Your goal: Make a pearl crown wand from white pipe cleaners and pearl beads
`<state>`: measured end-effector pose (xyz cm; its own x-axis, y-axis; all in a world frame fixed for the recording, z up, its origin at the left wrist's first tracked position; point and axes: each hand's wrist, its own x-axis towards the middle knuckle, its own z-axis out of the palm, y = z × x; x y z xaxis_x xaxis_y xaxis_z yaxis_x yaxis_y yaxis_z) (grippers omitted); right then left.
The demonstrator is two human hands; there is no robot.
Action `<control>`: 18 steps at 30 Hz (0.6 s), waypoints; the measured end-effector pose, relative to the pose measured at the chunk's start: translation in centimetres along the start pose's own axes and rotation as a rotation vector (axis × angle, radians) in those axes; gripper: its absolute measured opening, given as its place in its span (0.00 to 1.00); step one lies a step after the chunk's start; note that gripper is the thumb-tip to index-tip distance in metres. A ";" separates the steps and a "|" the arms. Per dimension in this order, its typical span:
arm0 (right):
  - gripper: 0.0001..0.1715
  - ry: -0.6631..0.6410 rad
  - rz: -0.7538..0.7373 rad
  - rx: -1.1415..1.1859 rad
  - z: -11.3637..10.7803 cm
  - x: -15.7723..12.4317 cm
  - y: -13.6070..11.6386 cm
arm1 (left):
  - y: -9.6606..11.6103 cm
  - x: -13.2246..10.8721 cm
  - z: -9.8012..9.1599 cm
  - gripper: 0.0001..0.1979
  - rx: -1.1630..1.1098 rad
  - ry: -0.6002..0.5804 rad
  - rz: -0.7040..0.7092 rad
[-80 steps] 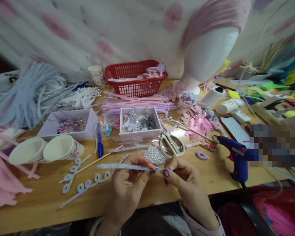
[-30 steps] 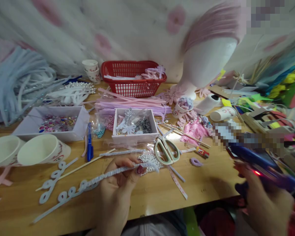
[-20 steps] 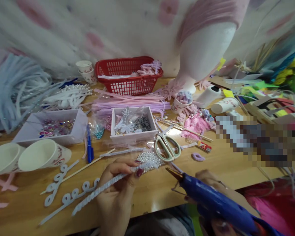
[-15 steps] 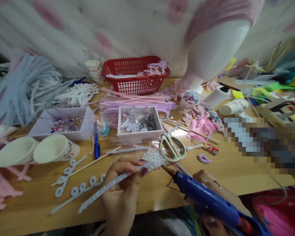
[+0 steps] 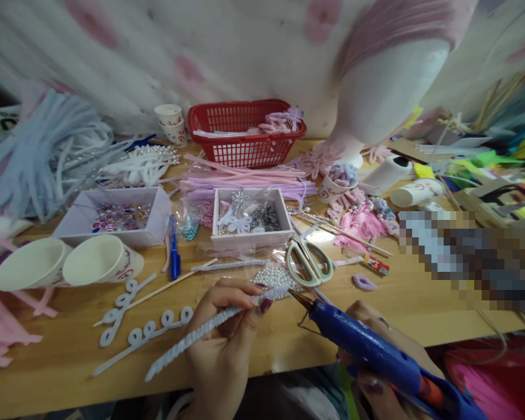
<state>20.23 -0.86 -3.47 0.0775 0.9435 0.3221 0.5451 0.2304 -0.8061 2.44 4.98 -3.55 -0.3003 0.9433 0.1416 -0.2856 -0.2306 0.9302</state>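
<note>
Between the thumb and fingers of my left hand (image 5: 225, 332) is a twisted pale-blue pipe cleaner (image 5: 192, 341), slanting down to the left. Its upper end meets the metal nozzle of a blue hot glue gun (image 5: 367, 344), or comes very near it; I cannot tell which. My right hand (image 5: 382, 324) is wrapped round the gun, which hides part of it. Behind the pipe cleaner's tip lies a patch of white pearl beads (image 5: 273, 275). Scissors (image 5: 308, 262) with pale handles rest just beyond. Two looped pale pipe cleaner pieces (image 5: 151, 332) lie left of my left hand.
White boxes of gems (image 5: 70, 224) and charms (image 5: 251, 236) stand mid-table, with paper cups (image 5: 100, 262) at left. Farther back are a red basket (image 5: 245, 153), pink and purple pipe cleaners (image 5: 245, 181) and a white mannequin form (image 5: 385, 87). A lighter (image 5: 376, 264) lies at right.
My left hand and the pipe cleaner have shifted slightly right, closer to the nozzle. The whole view has moved a little; both grips are the same.
</note>
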 end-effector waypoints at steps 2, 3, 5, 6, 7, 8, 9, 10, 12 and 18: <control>0.29 -0.022 0.018 0.002 0.0 0.1 0.1 | 0.2 -0.2 0.4 0.09 -0.003 0.042 -0.022; 0.29 -0.034 0.025 0.005 -0.1 0.1 0.2 | 0.2 -0.3 0.5 0.09 -0.001 0.055 -0.029; 0.30 -0.036 0.023 -0.003 -0.1 0.2 0.2 | 0.3 -0.3 0.7 0.09 0.012 0.060 -0.029; 0.30 -0.040 0.015 -0.002 -0.1 0.2 0.2 | 0.4 -0.3 0.8 0.09 0.018 0.060 -0.026; 0.29 -0.051 0.005 0.004 -0.1 0.3 0.2 | 0.4 -0.3 0.8 0.09 0.022 0.058 -0.023; 0.29 -0.061 -0.006 0.010 -0.1 0.3 0.1 | 0.3 -0.3 0.7 0.09 0.021 0.053 -0.020; 0.29 -0.061 -0.010 0.013 -0.1 0.3 0.0 | 0.3 -0.3 0.6 0.09 0.018 0.047 -0.017; 0.29 -0.058 -0.009 0.009 0.0 0.4 -0.1 | 0.2 -0.2 0.5 0.09 0.014 0.040 -0.015; 0.31 -0.039 0.002 -0.015 0.1 0.5 -0.3 | -0.1 -0.2 0.1 0.09 0.009 0.023 -0.012; 0.20 -0.088 -0.012 -0.029 -0.5 0.7 -0.2 | -0.8 -0.1 -1.0 0.08 0.019 -0.023 -0.011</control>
<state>20.57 -0.41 -2.83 -0.0021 0.9584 0.2853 0.5692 0.2357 -0.7877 1.80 4.86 -4.68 -0.2759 0.9511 0.1388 -0.2711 -0.2155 0.9381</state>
